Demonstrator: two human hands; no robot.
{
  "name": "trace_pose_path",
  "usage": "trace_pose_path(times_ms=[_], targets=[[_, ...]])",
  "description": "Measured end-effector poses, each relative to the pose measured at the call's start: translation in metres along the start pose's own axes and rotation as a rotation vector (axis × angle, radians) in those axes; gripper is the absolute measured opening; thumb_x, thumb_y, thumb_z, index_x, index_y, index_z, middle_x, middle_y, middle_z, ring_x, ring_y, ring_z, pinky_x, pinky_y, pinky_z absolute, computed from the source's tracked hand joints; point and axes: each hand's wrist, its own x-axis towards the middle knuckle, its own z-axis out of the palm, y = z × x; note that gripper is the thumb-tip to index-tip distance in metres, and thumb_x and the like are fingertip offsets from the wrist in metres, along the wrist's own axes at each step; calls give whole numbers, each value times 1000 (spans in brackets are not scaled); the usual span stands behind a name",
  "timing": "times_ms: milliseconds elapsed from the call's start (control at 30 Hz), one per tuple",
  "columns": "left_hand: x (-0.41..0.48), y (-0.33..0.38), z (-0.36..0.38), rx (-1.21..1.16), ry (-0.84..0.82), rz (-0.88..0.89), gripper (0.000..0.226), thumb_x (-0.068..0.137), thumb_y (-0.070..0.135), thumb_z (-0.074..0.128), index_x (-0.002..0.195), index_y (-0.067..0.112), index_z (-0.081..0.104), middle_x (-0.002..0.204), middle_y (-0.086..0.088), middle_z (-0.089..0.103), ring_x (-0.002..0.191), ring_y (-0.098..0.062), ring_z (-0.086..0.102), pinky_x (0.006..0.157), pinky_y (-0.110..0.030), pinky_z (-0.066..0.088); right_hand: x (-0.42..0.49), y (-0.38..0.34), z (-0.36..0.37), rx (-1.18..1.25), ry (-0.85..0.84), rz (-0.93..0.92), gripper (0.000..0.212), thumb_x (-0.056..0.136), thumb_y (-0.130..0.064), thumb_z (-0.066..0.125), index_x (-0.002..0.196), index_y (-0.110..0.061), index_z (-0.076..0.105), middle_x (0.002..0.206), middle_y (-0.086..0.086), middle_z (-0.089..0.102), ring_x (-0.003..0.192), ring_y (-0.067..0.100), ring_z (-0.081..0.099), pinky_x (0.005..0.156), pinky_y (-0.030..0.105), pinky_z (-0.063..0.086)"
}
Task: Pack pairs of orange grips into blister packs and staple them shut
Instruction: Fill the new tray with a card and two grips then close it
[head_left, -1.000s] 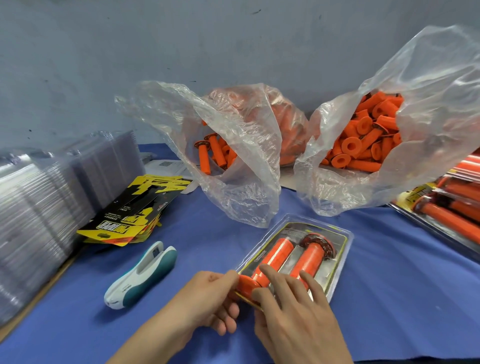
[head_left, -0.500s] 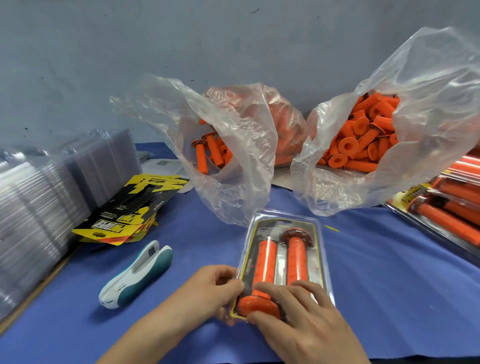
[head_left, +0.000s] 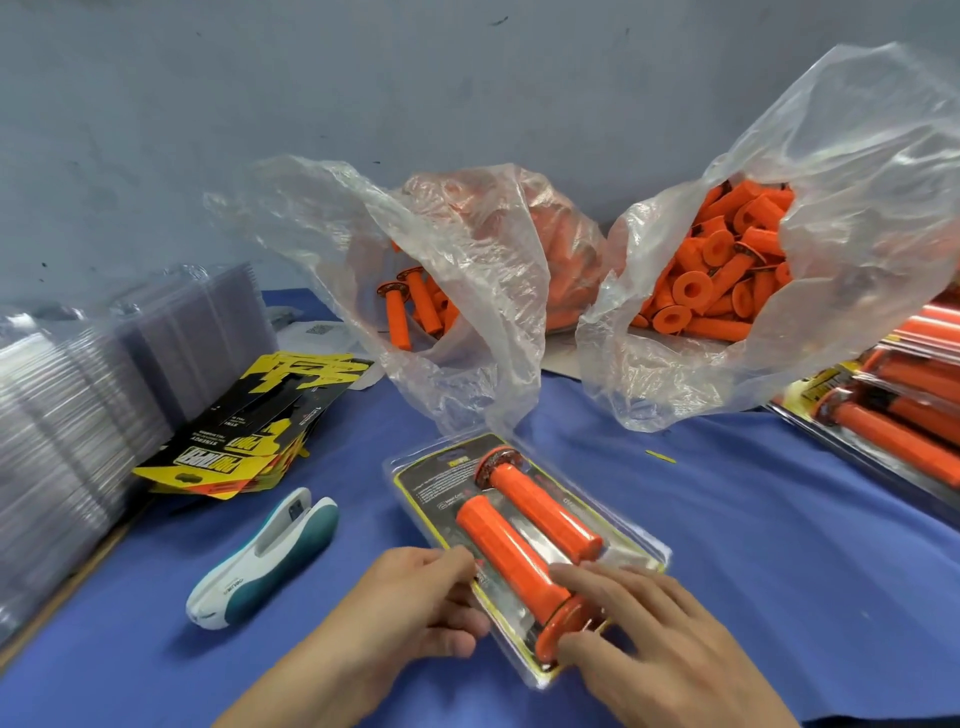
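Fingers of the left hand (head_left: 410, 608) pinch the flimsy-looking clear plastic blister pack (head_left: 431, 488) at its nine-o'clock rim; right hand (head_left: 660, 649) presses it flat-fingered.

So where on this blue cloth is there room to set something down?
Widest bare patch: right of the blister pack, up to the finished packs. A narrower strip between the stapler and that pack. Crowded: clear trays and printed cards on the left, two grip bags behind.

Finished packs (head_left: 893, 431) cut off right; blister stack (head_left: 62, 415) cropped left.
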Motion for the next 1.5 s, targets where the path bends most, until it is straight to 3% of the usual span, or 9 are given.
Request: trace_pose_path(times_ms=[367, 500, 600, 867, 1033, 1133, 1233, 1400, 1500], targets=[[41, 19, -12, -96, 307, 60, 16, 89, 9, 58, 73, 7, 58, 55, -3, 57, 44, -10, 52, 43, -19, 45, -5, 43, -19, 51, -144, 62, 18, 74, -18, 50, 70, -21, 67, 115, -8, 70, 89, 9, 70, 98, 31, 41], [39, 19, 0, -182, 327, 70, 27, 92, 11, 55, 66, 6, 60, 54, -6, 58, 43, -12, 56, 42, -20, 48, -14, 64, -44, 324, -352, 287, 38, 62, -19, 79, 91, -40, 65, 134, -28, 55, 105, -7, 61, 91, 20, 46], [33, 19, 4, -198, 287, 55, 27, 92, 12, 54, 68, 5, 63, 57, -9, 63, 46, -14, 61, 43, -21, 49, -7, 59, -63, 441, -267, 390, 30, 73, -37, 59, 99, -51, 57, 132, -32, 53, 114, -10, 55, 84, 12, 46], [16, 20, -1, -168, 201, 0, 24, 92, 15, 51, 71, 9, 62, 61, -7, 64, 43, -14, 55, 41, -19, 43, 57, -7, 9, -7, -256, 217, 32, 52, -35, 91, 78, -34, 73, 95, -8, 72, 78, 19, 69, 67, 32, 57], [5, 17, -54, 678, 705, 344, 43, 97, 48, 48, 66, 19, 54, 52, 7, 52, 52, -20, 47, 51, -31, 38, 56, -6, 22, -76, -99, 218, 18, 85, -30, 53, 77, -28, 69, 94, -8, 68, 78, 22, 65, 63, 36, 54], [-5, 7, -93, 1209, 1065, 378, 40, 88, 59, 54, 104, 22, 60, 102, -2, 62, 98, -30, 55, 80, -43, 42, 54, -10, 26, -126, -66, 207, 22, 88, -29, 48, 79, -27, 69, 88, -6, 63, 76, 22, 61, 67, 36, 47], [-1, -4, -110, 1310, 881, 61, 65, 89, 69, 42, 128, 17, 46, 124, -6, 53, 115, -28, 50, 90, -41, 44, 49, -11, 31, -160, -29, 180, 5, 82, -22, 65, 81, -27, 68, 82, -4, 56, 71, 22, 57, 66, 35, 37], [-6, 3, -108, 1288, 669, 187, 40, 94, 63, 36, 98, 25, 49, 102, 2, 57, 100, -20, 55, 75, -33, 42, 40, -10, 40, -157, -65, 159, 35, 76, -14, 71, 107, -30, 68, 84, -1, 54, 68, 23, 54, 62, 35, 44], [-22, 8, -101, 813, 498, 155, 48, 96, 64, 32, 87, 25, 59, 76, -2, 69, 70, -18, 65, 58, -30, 44, 43, -11, 40, -185, -79, 155, 41, 79, -15, 50, 112, -32, 66, 84, 0, 54, 67, 24, 54, 61, 36, 46]])
